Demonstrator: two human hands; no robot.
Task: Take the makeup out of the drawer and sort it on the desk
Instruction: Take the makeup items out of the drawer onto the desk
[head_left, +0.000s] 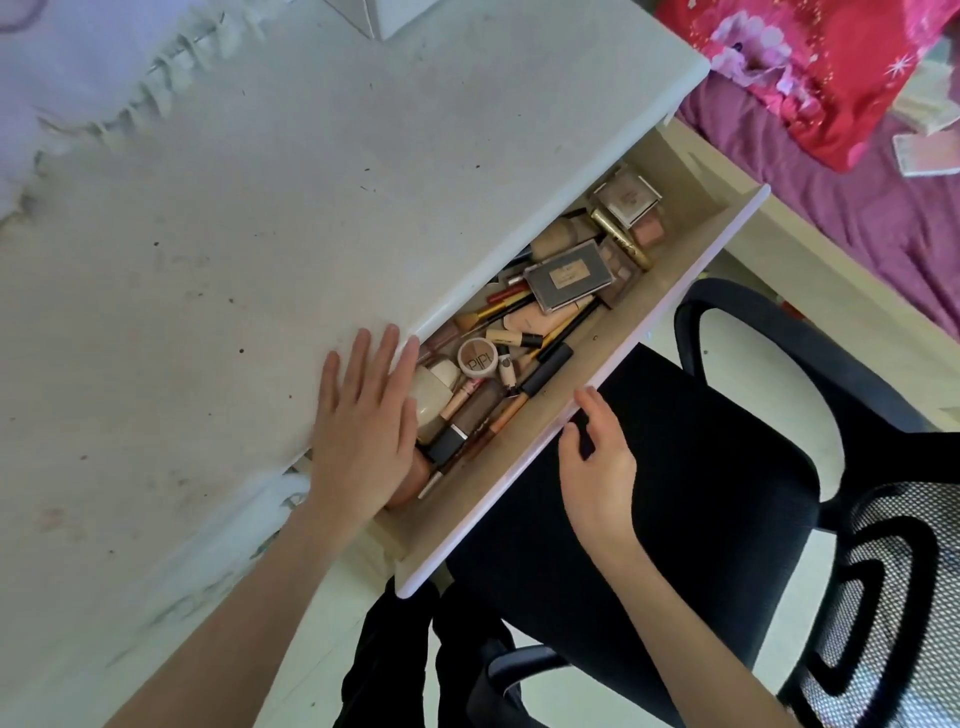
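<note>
The drawer (670, 317) stands pulled out from under the white desk (260, 208), and the sorting has not begun — every piece of makeup in view lies inside it, and none shows on the desk top. The left hand (363, 431) rests flat on the near edge of the desk, fingers straight and spread, holding nothing, its fingertips reaching just over the lip toward the drawer's near end. The right hand (597, 467) is at the drawer's white front panel, thumb and fingers curled about its edge; it seems to grip the panel, though the fingers on the underside are hidden, so the hold is a judgement. Inside, the things lie jumbled: a round compact (478, 358) marked with letters near the middle, a dark rectangular palette (569, 275) beyond it, a square clear-lidded compact (626, 200) at the far end with a gold tube (621, 236) beside it, and brushes, pencils and small tubes crossing one another between them. A cream-coloured jar (434, 400) sits just beside the left hand's fingers. A black office chair (701, 493) stands close under the drawer to the right, and a bed with a purple sheet (857, 208) lies farther right. Only the opening is done; the whole of the emptying and arranging remains.
</note>
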